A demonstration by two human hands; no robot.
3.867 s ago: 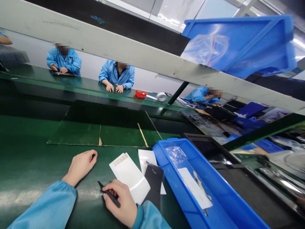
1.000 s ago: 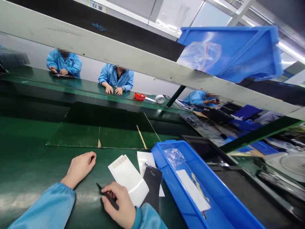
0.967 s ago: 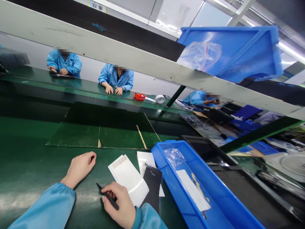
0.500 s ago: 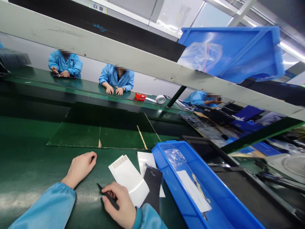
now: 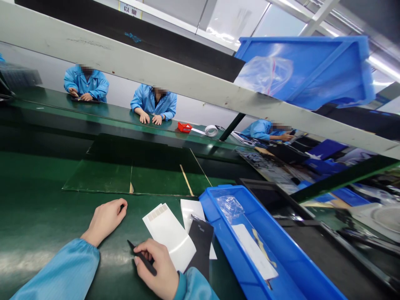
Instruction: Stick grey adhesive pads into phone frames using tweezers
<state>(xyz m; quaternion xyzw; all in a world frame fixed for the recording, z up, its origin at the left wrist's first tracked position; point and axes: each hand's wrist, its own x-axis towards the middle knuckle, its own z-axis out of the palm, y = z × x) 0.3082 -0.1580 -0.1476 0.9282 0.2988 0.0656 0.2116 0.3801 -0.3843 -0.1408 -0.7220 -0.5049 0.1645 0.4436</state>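
My right hand (image 5: 158,266) grips a slim black pointed tool (image 5: 146,263) whose tip points up and left, just above the green table; whether it is tweezers or a pry stick I cannot tell. Beside that hand lies a white glossy sheet (image 5: 173,239) with a row of small tan rectangles along its far end. A black flat piece (image 5: 201,243) rests partly over a second white sheet (image 5: 189,208) to its right. Resting on the green table (image 5: 50,212), my left hand (image 5: 106,218) is loosely closed, its fingers curled under and mostly hidden.
A long blue bin (image 5: 250,241) on the right holds clear plastic wrap and a white strip. Dark framed panels (image 5: 328,250) lie beyond it. A shelf beam (image 5: 175,79) crosses overhead, bearing another blue bin (image 5: 312,71). Several people in blue sit across the bench.
Both of my hands and the black tool stay in place. The view shifts very slightly, and a far person's hand at the right has moved a little.
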